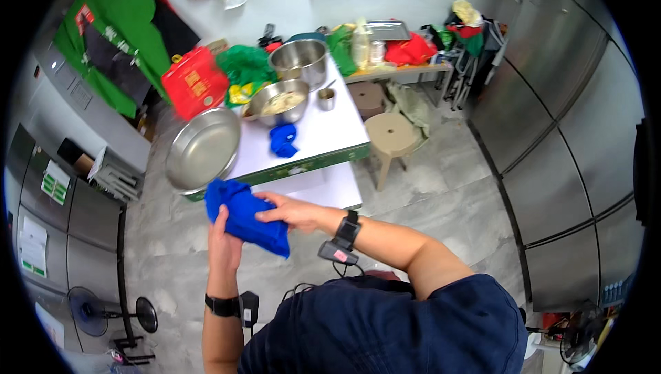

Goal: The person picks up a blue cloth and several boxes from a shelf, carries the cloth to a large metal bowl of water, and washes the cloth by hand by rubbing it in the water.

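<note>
Both my hands hold a folded blue cloth (245, 214) in front of me, off the near edge of the white table (335, 131). My left hand (224, 245) grips its lower left side, the thumb on top. My right hand (294, 211) pinches its right side between thumb and fingers. A second blue cloth (283, 140) lies crumpled on the table. Behind it stands a steel bowl (302, 111) with pale food (281, 104) in it; a small steel cup (326, 99) with a utensil is at its right. A wide steel basin (204, 149) sits at the table's left corner.
A deep steel pot (299, 54), a green plastic bag (245, 64) and a red bag (195, 83) are at the table's far side. Right of the table stands a beige stool (391, 134). Steel refrigerators (557, 167) line the right; a fan (90, 309) is at lower left.
</note>
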Tool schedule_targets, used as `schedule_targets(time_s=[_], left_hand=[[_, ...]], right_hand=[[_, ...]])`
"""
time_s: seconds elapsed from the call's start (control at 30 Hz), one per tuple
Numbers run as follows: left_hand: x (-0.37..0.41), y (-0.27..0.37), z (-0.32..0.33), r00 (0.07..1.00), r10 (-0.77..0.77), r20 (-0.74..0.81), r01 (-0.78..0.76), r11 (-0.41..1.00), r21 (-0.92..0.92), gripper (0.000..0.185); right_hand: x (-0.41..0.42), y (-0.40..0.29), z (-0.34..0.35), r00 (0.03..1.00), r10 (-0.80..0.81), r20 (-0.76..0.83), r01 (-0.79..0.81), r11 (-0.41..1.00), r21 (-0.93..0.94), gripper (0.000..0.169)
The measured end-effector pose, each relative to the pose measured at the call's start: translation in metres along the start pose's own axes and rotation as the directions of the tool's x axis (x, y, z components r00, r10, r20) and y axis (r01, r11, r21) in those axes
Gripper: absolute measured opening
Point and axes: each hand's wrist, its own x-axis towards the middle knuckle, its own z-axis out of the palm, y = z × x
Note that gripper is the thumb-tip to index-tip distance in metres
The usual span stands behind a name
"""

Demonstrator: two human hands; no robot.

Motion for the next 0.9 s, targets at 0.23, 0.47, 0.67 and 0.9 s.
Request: schedule_targets(time_s=[0.23,0.47,0.67,0.9], left_hand=[[0.055,0.046,-0.076,0.995,-0.099,0.031,0.098,0.995,0.032,0.048],[0.134,0.08,-0.133,0.999,-0.035,0.01,0.035,0.999,-0.016,0.046],[0.217,0.109,-0.18,0.994,-0.037,-0.104,0.041,0.999,0.034,0.044],[0.293,0.124,-0.257,0.978,-0.155,-0.138,0.175,0.974,0.146,0.037]], right_hand=[[0.094,0.015,0.015,0.959,-0.057,-0.276,0.069,0.997,0.034,0.038],[0.187,-0.018,-0.004,0.925,-0.104,-0.367,0.11,0.994,-0.005,0.026],[0.272,-0.055,-0.038,0.894,-0.125,-0.43,0.087,0.991,-0.106,0.031],[0.346,-0.051,-0.074,0.882,-0.015,-0.47,-0.053,0.99,-0.13,0.032]])
